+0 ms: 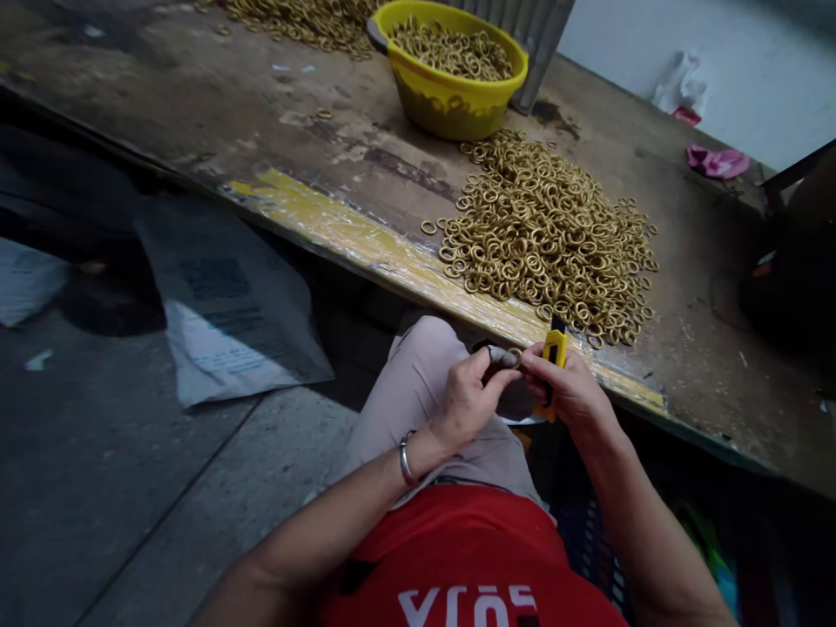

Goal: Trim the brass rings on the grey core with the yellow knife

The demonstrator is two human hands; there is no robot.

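Note:
My right hand (575,383) is closed around a yellow and black utility knife (555,350), held nearly upright. My left hand (471,396) meets it just below the table edge, with its thumb and index finger pinched. A grey wrap (502,357) covers the end of the left index finger. One brass-coloured ring (515,355) sits between the fingertips of both hands, pinched by the left. Whether the knife's blade touches the ring I cannot tell. A heap of similar rings (542,226) lies on the table just beyond my hands.
On the worn wooden table (293,131) stands a yellow basin (450,109) full of rings, with another ring pile (313,22) behind it. A grey ribbed container (542,43) stands behind the basin. A pink cloth (718,162) lies at right. A white sack (228,313) rests on the floor.

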